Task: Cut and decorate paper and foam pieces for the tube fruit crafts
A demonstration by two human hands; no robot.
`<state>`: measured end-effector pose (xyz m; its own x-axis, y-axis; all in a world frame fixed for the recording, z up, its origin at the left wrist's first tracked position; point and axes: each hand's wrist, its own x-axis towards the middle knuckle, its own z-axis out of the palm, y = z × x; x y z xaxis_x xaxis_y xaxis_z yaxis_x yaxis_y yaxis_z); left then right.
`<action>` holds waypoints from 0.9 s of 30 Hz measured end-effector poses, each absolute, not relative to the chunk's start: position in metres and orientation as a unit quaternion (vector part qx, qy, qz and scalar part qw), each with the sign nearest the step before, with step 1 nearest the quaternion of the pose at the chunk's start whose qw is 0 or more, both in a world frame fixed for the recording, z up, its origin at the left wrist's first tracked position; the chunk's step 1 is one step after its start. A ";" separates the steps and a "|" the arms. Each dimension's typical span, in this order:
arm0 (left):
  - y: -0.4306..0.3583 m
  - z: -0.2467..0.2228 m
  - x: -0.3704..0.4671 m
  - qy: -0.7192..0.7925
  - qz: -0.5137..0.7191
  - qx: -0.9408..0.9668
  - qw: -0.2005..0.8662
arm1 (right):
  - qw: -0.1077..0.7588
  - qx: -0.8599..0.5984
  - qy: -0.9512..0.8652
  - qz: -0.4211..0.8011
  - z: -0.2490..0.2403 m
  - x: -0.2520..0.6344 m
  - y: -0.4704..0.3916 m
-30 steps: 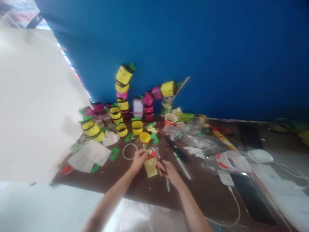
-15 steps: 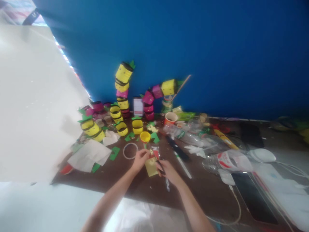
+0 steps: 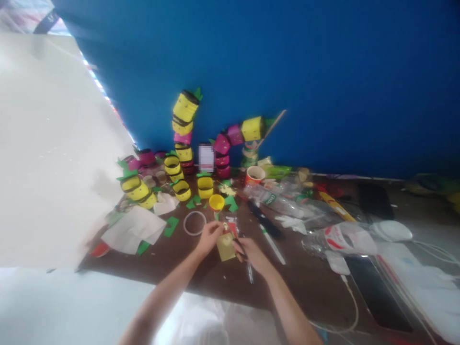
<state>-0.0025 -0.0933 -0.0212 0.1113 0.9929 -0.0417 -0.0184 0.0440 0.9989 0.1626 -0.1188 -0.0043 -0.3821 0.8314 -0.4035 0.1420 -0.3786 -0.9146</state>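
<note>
Paper (image 3: pixel 131 230), white, lies well left of the yellow bowl (image 3: pixel 216 202) and nearer the person. Banded yellow rings (image 3: pixel 138 191), leafy green on top, stand tilted beyond the paper, left of the bowl. Green scrap (image 3: pixel 171 226): flat on the brown table (image 3: pixel 179 261), left of and nearer than the bowl. Tall stack (image 3: pixel 185 120) of yellow and magenta rings rises behind the bowl, a little left. Whitish hoop (image 3: pixel 194 234) lies near the bowl, on its near left side.

Left hand (image 3: pixel 211 237) in front of the bowl: fingertips pinched narrow on a cream piece (image 3: pixel 225 226) (small, outline blurred), which sits in front of the bowl, slightly right. Yellow card (image 3: pixel 225 248) between the hands, on the bowl's near side (held or resting, cannot tell). Red patch (image 3: pixel 232 228) just beside the cream piece, front right of the bowl.

Right hand (image 3: pixel 249 251), nearer than the bowl and to its right: fingers closed round a dark slim tool (image 3: pixel 239 247) (type cannot be told). Paper cup (image 3: pixel 253 180) stands behind the bowl, to its right. White marker (image 3: pixel 273 247) lies front right of the bowl. Clear bottle (image 3: pixel 273 199) lies on its side right of the bowl; dark flat device (image 3: pixel 379 292) far right of it, nearer the person.
</note>
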 end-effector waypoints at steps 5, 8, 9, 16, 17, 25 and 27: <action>-0.094 -0.020 -0.002 0.478 0.467 0.508 0.544 | 0.257 -0.490 -0.500 0.666 -0.003 0.164 -0.119; -0.094 -0.019 -0.002 0.474 0.468 0.509 0.546 | 0.256 -0.489 -0.503 0.665 0.000 0.164 -0.118; -0.094 -0.019 -0.002 0.473 0.468 0.509 0.546 | 0.256 -0.489 -0.504 0.664 0.001 0.164 -0.118; -0.094 -0.019 -0.003 0.473 0.470 0.511 0.543 | 0.258 -0.484 -0.512 0.661 0.004 0.165 -0.118; -0.094 -0.019 -0.003 0.473 0.469 0.511 0.543 | 0.259 -0.483 -0.513 0.661 0.004 0.165 -0.118; -0.095 -0.017 -0.002 0.473 0.471 0.508 0.544 | 0.256 -0.479 -0.520 0.659 0.006 0.167 -0.118; -0.095 -0.017 -0.002 0.473 0.472 0.507 0.545 | 0.254 -0.479 -0.520 0.659 0.007 0.167 -0.118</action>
<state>-0.0016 -0.0950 -0.0167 0.1075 0.9935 -0.0372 -0.0337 0.0410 0.9986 0.1667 -0.1178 0.0069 -0.4109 0.8343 -0.3675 0.1631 -0.3294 -0.9300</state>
